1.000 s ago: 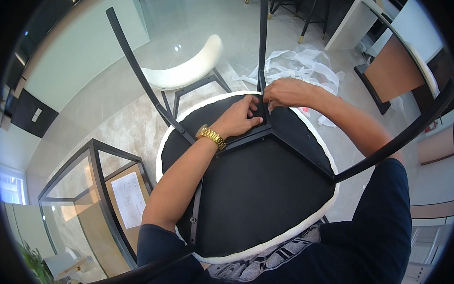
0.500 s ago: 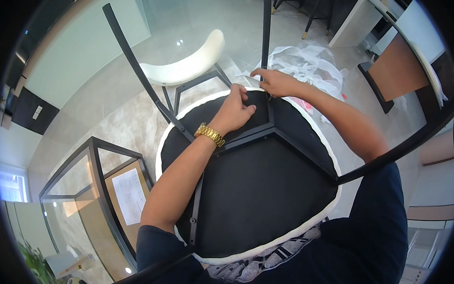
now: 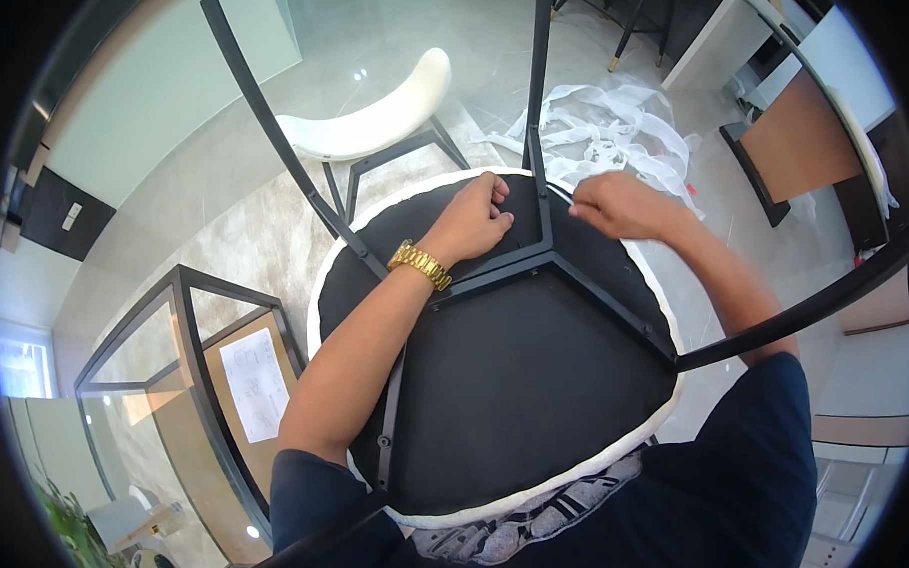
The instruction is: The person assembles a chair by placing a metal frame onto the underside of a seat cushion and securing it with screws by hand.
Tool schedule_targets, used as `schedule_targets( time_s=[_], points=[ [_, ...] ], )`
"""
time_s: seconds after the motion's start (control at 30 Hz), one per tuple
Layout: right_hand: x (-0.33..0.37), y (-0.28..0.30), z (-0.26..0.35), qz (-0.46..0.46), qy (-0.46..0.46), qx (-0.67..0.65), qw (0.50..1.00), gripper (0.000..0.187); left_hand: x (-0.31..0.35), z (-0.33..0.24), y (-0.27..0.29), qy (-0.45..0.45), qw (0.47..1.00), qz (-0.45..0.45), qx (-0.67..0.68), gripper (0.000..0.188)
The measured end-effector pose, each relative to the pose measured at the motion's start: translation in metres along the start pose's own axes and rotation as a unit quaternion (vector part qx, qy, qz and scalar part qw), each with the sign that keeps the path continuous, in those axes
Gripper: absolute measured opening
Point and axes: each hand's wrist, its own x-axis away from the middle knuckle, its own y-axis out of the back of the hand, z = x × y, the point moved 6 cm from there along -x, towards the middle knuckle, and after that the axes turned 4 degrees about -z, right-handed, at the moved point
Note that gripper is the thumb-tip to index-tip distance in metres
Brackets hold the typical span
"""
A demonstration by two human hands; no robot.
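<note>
In front of me lies an upturned chair seat [image 3: 478, 383] with a black underside and a white rim. A black metal leg frame [image 3: 489, 271] is on it, and its legs [image 3: 536, 91] point away and outward. My left hand [image 3: 475, 219], below a gold watch [image 3: 419, 265], rests on the underside with curled fingers; whatever they hold is hidden. Right of the far leg, my right hand [image 3: 627, 206] is closed over the seat's far edge. A thin dark bit shows at its fingertips, too small to name.
Beyond the seat stands another white chair [image 3: 379, 121] with dark legs. White wrapping [image 3: 609, 128] lies crumpled on the floor to its right. At left is a dark-framed glass table [image 3: 191, 333], with a paper sheet [image 3: 253, 386] beside its frame. Dark stools [image 3: 631, 27] stand at the back.
My right hand has moved off the far leg, to the right and nearer to me, still closed. My left hand stays in place on the underside. The view has shifted slightly.
</note>
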Motion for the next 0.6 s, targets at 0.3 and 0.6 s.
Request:
schedule_targets(
  time_s=[0.3, 0.6],
  points=[
    [-0.043, 0.007, 0.03, -0.079, 0.139, 0.02, 0.987, 0.037, -0.007, -0.003, 0.001, 0.005, 1.0, -0.001, -0.025, 0.025],
    [-0.109, -0.031, -0.001, -0.091, 0.002, -0.228, 0.969, 0.018, -0.003, 0.009, 0.011, 0.024, 0.996, -0.088, 0.015, 0.026]
  ],
)
